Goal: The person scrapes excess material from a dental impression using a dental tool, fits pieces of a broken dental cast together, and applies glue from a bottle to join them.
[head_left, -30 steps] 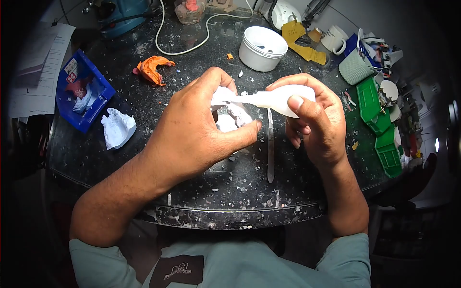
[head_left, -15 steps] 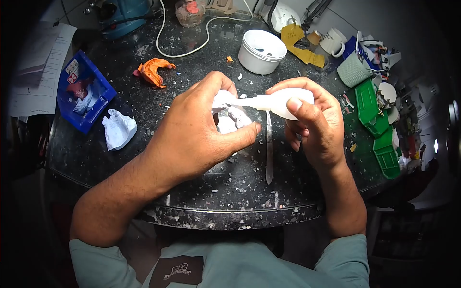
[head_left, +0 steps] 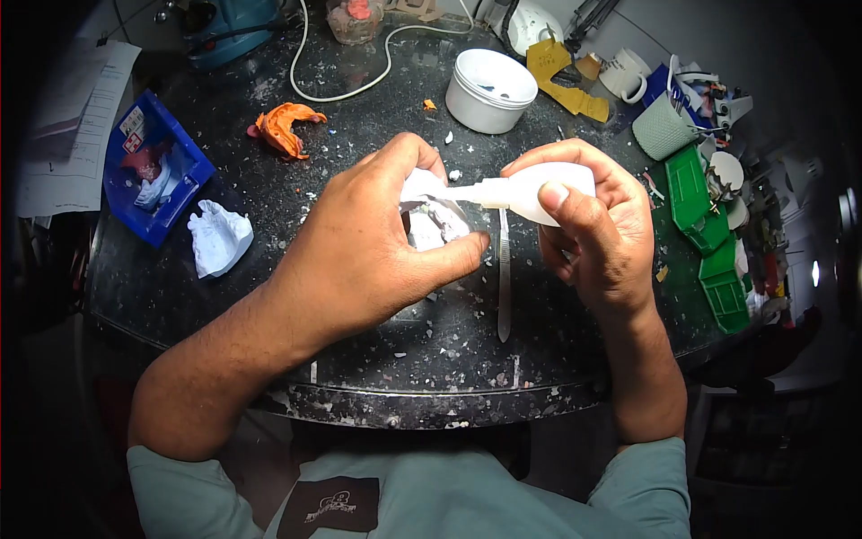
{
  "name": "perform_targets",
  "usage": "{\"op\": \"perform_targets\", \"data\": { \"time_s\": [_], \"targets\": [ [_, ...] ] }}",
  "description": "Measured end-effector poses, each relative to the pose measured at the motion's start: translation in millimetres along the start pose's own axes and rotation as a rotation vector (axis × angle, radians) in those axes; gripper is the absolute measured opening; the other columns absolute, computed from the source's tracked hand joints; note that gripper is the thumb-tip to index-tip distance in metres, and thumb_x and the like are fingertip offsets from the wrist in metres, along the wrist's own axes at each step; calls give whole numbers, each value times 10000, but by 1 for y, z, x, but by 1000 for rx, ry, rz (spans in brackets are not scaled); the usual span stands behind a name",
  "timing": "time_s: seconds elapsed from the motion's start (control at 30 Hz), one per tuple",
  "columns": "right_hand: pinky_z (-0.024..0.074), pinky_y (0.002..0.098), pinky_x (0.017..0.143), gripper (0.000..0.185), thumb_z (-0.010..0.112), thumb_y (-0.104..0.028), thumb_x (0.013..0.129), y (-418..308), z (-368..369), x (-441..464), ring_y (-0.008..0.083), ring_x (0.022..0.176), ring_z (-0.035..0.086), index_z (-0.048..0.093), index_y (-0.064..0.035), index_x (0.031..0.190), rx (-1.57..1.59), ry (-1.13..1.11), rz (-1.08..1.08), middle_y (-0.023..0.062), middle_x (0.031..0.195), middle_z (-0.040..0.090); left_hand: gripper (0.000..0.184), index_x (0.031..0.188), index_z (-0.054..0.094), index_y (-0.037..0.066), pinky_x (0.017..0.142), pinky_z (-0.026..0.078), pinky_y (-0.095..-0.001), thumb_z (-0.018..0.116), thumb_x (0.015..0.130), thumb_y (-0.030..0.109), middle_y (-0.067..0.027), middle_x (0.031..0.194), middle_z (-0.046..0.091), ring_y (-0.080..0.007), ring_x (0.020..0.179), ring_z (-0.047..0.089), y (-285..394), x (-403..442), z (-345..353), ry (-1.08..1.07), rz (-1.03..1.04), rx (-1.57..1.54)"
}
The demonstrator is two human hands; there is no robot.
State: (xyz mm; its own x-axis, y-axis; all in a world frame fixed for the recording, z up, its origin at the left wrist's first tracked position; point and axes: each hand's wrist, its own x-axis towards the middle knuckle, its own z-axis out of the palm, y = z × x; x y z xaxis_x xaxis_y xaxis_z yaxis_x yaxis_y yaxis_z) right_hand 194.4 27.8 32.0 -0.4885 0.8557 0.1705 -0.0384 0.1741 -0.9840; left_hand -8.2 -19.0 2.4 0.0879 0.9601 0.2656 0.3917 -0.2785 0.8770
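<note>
My left hand (head_left: 368, 229) is wrapped round a white plaster dental model (head_left: 435, 223), its thumb along the near side; the palm and fingers hide much of the model. In my right hand (head_left: 593, 220) is a white squeeze bottle (head_left: 548, 190), pinched between thumb and fingers and lying nearly level. Its thin nozzle points left, and the tip reaches the upper part of the model; whether it touches, I cannot tell. On the bench between the hands lies a metal scalpel handle (head_left: 504, 278).
At left are a white plaster model (head_left: 218, 239), a blue tray (head_left: 162, 202) and papers (head_left: 76, 135). Farther back are an orange dental impression (head_left: 287, 128), a white tub (head_left: 490, 92) and a cable (head_left: 359, 93). Green trays (head_left: 705, 225) and a woven cup (head_left: 663, 128) stand right.
The bottle and my right hand have shifted slightly right. My left hand keeps its hold on the model, and the view has moved a little.
</note>
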Motion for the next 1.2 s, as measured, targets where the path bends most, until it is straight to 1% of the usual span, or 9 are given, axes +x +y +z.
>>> {"op": "perform_targets", "data": {
  "time_s": [0.47,0.57,0.67,0.8,0.9,1.0,1.03,1.1,1.2],
  "targets": [
    [275,172,366,330,576,-246,894,1,6,0,7,414,328,605,58,1020,52,53,-2,-23,605,489,356,970,514,55,554,382,-193,790,756,125,19,796,557,-18,668,485,1,-2,3,-16,-54,-49],
    [333,201,419,336,491,-268,936,14,-19,12,49,517,340,600,24,1063,484,-69,59,-45,636,359,354,962,505,64,545,360,-188,793,761,109,34,786,535,-9,652,455,10,-1,-1,-8,-93,-76],
    [364,218,457,382,470,-315,931,18,-28,15,82,580,383,566,-18,1153,902,-156,96,-33,683,397,352,958,499,74,555,360,-182,791,763,107,41,786,529,-3,666,456,9,0,-2,-55,-121,-80],
    [385,234,465,382,461,-307,943,16,-22,11,92,571,387,554,-11,1165,976,-185,83,-22,682,412,480,1023,506,28,645,497,-326,815,700,203,-132,843,593,-199,691,605,-6,-2,3,-201,91,241],
    [464,270,586,402,482,-301,956,15,-21,9,132,728,528,523,-6,1226,1010,-270,5,33,818,549,498,1058,511,24,644,498,-340,806,707,219,-139,853,586,-245,715,610,8,-5,4,-299,119,339],
    [501,288,742,421,522,-257,962,9,-14,9,176,948,603,486,-3,1296,780,-103,-75,108,1021,635,524,1094,523,0,744,486,-387,795,709,229,-162,938,559,-312,840,578,1,-7,5,-264,272,394],
    [488,315,891,413,541,-190,967,10,-18,10,205,1081,603,477,5,1325,713,-129,-132,171,1196,624,527,1098,525,-5,770,482,-392,793,709,230,-166,958,553,-320,874,570,2,-6,5,-267,295,422],
    [468,346,960,395,546,-175,972,6,-18,10,206,1125,589,500,0,1323,654,-52,-177,170,1256,602,533,1104,532,-10,809,471,-394,793,709,234,-168,987,547,-321,931,554,6,-4,5,-289,263,439],
    [393,373,1048,523,469,-274,1008,2,-25,15,254,1292,470,363,46,1408,462,-41,-255,212,1376,499,540,1115,538,-15,833,464,-395,793,711,237,-167,999,543,-324,964,540,7,-4,5,-291,258,467]
  ]
}}
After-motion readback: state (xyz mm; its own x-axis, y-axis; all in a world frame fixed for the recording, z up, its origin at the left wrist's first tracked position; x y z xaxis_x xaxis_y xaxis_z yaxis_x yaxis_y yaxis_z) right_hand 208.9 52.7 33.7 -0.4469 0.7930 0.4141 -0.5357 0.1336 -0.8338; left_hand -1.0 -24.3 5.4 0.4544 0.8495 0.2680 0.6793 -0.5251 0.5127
